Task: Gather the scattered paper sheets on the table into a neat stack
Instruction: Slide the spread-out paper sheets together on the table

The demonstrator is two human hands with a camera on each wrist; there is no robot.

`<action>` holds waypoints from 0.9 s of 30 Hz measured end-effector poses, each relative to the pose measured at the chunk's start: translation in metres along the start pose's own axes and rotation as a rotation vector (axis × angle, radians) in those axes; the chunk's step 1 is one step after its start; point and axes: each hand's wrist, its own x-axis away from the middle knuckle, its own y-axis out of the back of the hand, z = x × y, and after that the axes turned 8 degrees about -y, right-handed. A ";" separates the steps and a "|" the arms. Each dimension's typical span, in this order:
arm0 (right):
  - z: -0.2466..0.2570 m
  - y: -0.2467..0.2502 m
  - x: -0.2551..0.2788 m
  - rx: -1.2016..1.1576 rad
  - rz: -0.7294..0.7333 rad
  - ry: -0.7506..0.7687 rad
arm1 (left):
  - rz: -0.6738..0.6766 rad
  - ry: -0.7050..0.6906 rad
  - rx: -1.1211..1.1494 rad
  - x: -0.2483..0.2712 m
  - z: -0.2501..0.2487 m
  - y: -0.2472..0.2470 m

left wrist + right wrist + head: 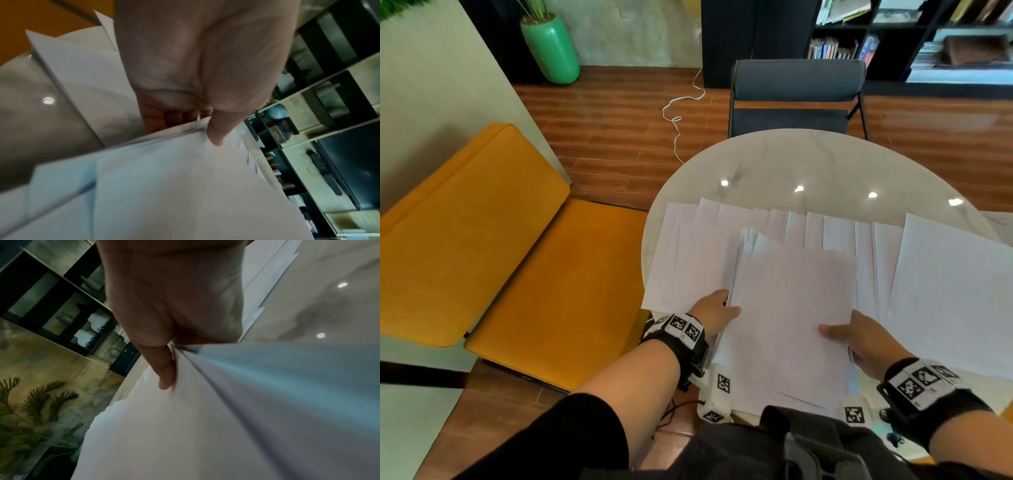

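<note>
White paper bundle (791,308): you hold it in two hands, left hand (714,311) pinching its left edge, right hand (866,339) its right, thumbs on top. Beneath, roughly a dozen overlapping sheets (839,233) fan across one round marble table (791,157); far half bare.

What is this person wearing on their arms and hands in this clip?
Both hands, left hand and right hand, are bare, without gloves. Each wrist carries a black strap ringed with white blocks printed with black square-pattern markers. A black sleeve covers the left upper arm; both forearms are bare.
</note>
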 end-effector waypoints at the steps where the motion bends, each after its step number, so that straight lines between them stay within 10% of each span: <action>1: -0.001 -0.001 0.000 0.022 -0.021 -0.018 | -0.087 -0.021 0.018 -0.001 0.001 0.001; 7: -0.007 -0.001 -0.002 0.065 -0.139 -0.050 | -0.581 0.197 -0.017 -0.007 0.010 0.026; 18: -0.005 -0.005 0.003 0.105 -0.112 -0.022 | -0.614 0.137 0.374 0.000 0.009 0.041; 27: -0.006 -0.003 0.007 0.029 -0.060 0.028 | -0.264 0.131 0.126 0.015 -0.003 0.041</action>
